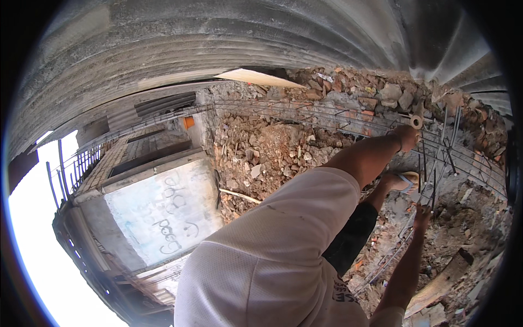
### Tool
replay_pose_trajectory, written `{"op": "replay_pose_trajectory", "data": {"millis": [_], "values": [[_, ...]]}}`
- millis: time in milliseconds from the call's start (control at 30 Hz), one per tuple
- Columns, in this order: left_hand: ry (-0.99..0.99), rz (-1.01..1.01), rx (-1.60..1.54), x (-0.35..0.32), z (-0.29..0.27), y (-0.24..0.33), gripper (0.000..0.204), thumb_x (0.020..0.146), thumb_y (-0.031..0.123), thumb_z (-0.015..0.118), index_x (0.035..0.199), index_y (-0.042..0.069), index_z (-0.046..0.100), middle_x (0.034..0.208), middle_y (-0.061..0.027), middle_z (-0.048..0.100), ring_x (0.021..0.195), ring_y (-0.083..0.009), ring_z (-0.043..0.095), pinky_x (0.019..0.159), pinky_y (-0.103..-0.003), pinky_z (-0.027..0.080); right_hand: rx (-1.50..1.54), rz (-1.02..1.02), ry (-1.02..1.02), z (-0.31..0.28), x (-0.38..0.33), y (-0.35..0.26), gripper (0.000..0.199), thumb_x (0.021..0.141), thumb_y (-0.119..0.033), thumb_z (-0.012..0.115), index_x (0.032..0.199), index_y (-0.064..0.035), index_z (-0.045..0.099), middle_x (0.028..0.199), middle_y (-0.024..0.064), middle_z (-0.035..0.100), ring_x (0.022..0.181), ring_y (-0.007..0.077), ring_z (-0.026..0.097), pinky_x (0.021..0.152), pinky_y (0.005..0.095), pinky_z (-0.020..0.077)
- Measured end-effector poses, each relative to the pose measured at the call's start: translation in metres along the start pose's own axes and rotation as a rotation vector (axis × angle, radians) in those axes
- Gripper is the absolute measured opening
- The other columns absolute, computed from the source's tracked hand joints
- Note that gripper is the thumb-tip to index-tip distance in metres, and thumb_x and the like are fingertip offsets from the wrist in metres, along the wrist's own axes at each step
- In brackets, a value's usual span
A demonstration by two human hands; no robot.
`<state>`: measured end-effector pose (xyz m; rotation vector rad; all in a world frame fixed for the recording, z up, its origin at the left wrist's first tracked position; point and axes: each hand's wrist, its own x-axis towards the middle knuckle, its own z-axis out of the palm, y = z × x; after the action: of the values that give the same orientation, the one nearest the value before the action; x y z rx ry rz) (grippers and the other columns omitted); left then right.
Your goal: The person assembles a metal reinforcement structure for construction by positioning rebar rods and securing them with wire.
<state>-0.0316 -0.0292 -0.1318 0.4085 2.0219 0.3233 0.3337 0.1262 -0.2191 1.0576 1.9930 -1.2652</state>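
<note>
So the left hand (406,136) was pinching a small white ring (417,121) over the rebar cage (436,163), while the right hand (422,215) gripped a bar lower down.

Left arm: bare, stretched out far to the right from a white short sleeve.
Left hand (406,137): at the far end of the arm, fingers closed in a grip.
Right arm: bare forearm rising from the lower right edge.
Right hand (422,216): raised, fingers curled shut, below the left hand.
</note>
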Motion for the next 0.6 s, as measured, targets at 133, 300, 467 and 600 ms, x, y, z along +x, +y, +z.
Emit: {"op": "replay_pose_trajectory", "data": {"millis": [133, 300, 467, 600], "values": [[-0.110, 0.045, -0.090, 0.047, 0.039, 0.026, 0.040, 0.101, 0.029, 0.053, 0.138, 0.014, 0.054, 0.134, -0.0119, 0.058, 0.118, -0.0299, 0.059, 0.093, -0.046, 0.051, -0.014, -0.086, 0.104, -0.015, 0.026, 0.098, 0.053, 0.093, -0.050, 0.064, 0.113, -0.0016, 0.055, 0.097, 0.0189, 0.058, 0.093, 0.0322, 0.057, 0.083, 0.0428, 0.0453], [0.082, -0.008, -0.028, 0.052, 0.024, -0.073, 0.033, 0.100, 0.024, 0.050, 0.128, 0.009, 0.062, 0.109, -0.0191, 0.067, 0.100, -0.0366, 0.066, 0.087, -0.051, 0.054, 0.161, -0.192, 0.074, 0.060, 0.042, -0.003, 0.029, 0.092, -0.028, 0.064, 0.102, -0.0039, 0.052, 0.081, 0.0063, 0.054, 0.072, 0.0236, 0.050, 0.074, 0.0414, 0.0453], [0.140, 0.209, -0.032, 0.076, 0.037, -0.037, 0.038, 0.097, 0.024, 0.047, 0.123, 0.002, 0.063, 0.106, -0.0275, 0.067, 0.100, -0.0425, 0.065, 0.088, -0.049, 0.050, 0.320, 0.034, 0.138, 0.041, 0.063, 0.032, 0.026, 0.085, -0.016, 0.062, 0.105, -0.0033, 0.051, 0.087, 0.0174, 0.060, 0.080, 0.0328, 0.060, 0.077, 0.0440, 0.0482], [-0.050, 0.177, 0.146, 0.114, 0.065, -0.023, 0.035, 0.099, 0.025, 0.044, 0.117, -0.001, 0.059, 0.106, -0.0248, 0.066, 0.098, -0.0430, 0.065, 0.087, -0.049, 0.050, 0.204, 0.151, 0.162, 0.026, 0.075, 0.062, 0.031, 0.084, -0.017, 0.061, 0.110, -0.0028, 0.053, 0.093, 0.0212, 0.064, 0.088, 0.0374, 0.065, 0.081, 0.0464, 0.0493]]}}
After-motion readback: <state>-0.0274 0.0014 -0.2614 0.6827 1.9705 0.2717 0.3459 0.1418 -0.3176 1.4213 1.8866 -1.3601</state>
